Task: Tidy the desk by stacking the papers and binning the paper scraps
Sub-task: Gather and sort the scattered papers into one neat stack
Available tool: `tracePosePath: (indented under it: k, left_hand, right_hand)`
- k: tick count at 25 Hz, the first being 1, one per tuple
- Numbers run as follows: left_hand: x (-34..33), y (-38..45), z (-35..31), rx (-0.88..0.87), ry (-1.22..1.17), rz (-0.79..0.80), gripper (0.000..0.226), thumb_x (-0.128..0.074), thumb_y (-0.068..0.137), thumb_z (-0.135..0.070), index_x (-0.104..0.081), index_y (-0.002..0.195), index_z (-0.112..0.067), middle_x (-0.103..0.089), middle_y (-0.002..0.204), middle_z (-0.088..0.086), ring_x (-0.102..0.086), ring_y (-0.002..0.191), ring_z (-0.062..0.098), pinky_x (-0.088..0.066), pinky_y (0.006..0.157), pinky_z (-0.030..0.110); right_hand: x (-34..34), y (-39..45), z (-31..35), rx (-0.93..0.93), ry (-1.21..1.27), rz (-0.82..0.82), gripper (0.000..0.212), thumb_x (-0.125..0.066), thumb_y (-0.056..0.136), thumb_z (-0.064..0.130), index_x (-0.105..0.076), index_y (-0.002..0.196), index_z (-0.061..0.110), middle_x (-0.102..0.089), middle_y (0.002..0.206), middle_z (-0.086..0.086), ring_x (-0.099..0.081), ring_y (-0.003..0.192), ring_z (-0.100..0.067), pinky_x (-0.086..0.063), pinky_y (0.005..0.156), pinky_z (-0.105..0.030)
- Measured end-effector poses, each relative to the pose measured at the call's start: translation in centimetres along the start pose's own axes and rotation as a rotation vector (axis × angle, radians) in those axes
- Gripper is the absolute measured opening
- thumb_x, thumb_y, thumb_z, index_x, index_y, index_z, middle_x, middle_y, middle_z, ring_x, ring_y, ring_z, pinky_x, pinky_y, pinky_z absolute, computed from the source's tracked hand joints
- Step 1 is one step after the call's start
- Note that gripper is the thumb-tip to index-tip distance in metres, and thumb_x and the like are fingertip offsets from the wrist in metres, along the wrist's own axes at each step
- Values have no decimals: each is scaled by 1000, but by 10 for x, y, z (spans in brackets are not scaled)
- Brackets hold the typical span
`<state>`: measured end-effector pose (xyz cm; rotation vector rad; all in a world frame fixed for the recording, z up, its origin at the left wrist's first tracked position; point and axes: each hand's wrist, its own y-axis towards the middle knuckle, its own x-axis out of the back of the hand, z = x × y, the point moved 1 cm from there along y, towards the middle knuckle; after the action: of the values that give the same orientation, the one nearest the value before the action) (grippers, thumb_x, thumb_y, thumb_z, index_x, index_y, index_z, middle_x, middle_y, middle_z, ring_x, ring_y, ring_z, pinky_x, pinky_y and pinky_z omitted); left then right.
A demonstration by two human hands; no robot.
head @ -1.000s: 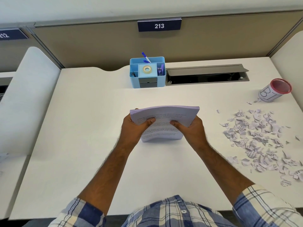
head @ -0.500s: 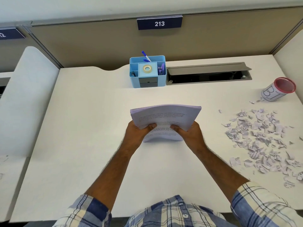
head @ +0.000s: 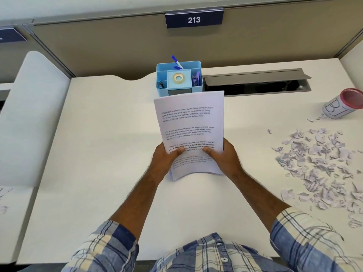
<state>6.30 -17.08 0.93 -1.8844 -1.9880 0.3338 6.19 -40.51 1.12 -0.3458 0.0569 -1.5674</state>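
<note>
A stack of printed white papers [head: 191,126] stands nearly upright at the middle of the desk, its lower edge down near the desktop. My left hand [head: 164,160] grips its lower left side, thumb across the front page. My right hand [head: 225,157] grips its lower right side the same way. A wide heap of torn paper scraps [head: 322,167] lies on the desk to the right. Beyond the scraps, a small white bin with a red rim [head: 343,104] lies tipped on its side, marked in black pen.
A light-blue desk organiser [head: 177,79] with pens and a tape roll stands behind the papers. Right of it is an open grey cable tray [head: 255,83]. A grey partition wall closes the back. A few scraps [head: 4,209] lie on the neighbouring desk at left.
The stack was bent over with its top edge curled toward me; now it stands upright and taller, its front page facing me. Both hands keep their grip low on the sides.
</note>
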Motion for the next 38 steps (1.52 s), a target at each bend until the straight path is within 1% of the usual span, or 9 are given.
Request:
tracePosePath:
  k: [5,11,14,19,22,27,30,33,38]
  left_hand:
    - [6,20,9,70,1,-55,50,-93,74,-34,-71,118,-22,-80,112,-4,-77,105,21,-61,96,51]
    - [6,40,7,103,75,-93,35,-89,83,-17,-71,114,-21,-80,107,-5,-78,96,16,-64,87,39]
    - [7,51,4,108,135,-106,39,-87,84,-16,-70,119,-17,-79,109,-4,-77,96,15,-62,83,34]
    - [8,67,5,152,200,-140,35,-87,84,-15,-69,114,-17,-77,110,1,-74,92,16,-58,73,25]
    - [10,74,8,169,227,-163,35,-89,82,-16,-69,111,-16,-77,108,1,-74,89,14,-57,69,23]
    - [11,75,11,198,337,-202,49,-92,75,-27,-66,115,-13,-76,113,1,-73,98,21,-61,88,39]
    - [9,69,10,200,401,-194,64,-92,66,-38,-65,118,-14,-73,114,-1,-71,99,21,-60,90,40]
    - [11,72,22,168,559,-208,82,-88,52,-59,-65,118,-16,-69,119,5,-69,108,29,-59,96,48]
    - [4,38,9,83,820,-136,81,-86,82,-33,-44,144,-2,-44,148,18,-42,137,40,-40,112,47]
  right_hand:
    - [-11,18,-4,-50,-23,22,40,-84,85,23,-67,121,19,-77,110,11,-74,95,-4,-58,78,-20]
    - [-21,42,-23,-170,-31,53,46,-87,82,25,-68,123,18,-77,112,8,-75,99,-8,-61,90,-37]
    - [-27,52,-26,-198,-77,42,49,-86,82,36,-64,122,19,-75,114,9,-73,100,-8,-59,89,-33]
    - [-35,60,-27,-233,-137,6,46,-80,88,37,-56,120,13,-71,115,3,-68,95,-9,-52,73,-22]
    - [-37,58,-32,-250,-133,5,50,-79,89,36,-52,126,14,-70,119,2,-69,101,-14,-55,85,-31]
    - [-39,49,-31,-232,-233,7,51,-76,88,33,-55,133,18,-68,125,4,-66,111,-14,-53,96,-35]
    - [-38,49,-39,-223,-327,-7,58,-71,77,53,-60,125,23,-64,124,0,-61,118,-20,-53,101,-45]
    - [-39,40,-31,-247,-415,15,72,-73,86,46,-46,144,13,-46,143,-9,-42,137,-28,-40,114,-45]
    - [-32,21,-28,-209,-470,62,75,-70,94,35,-34,153,7,-37,154,-11,-33,146,-27,-31,115,-36]
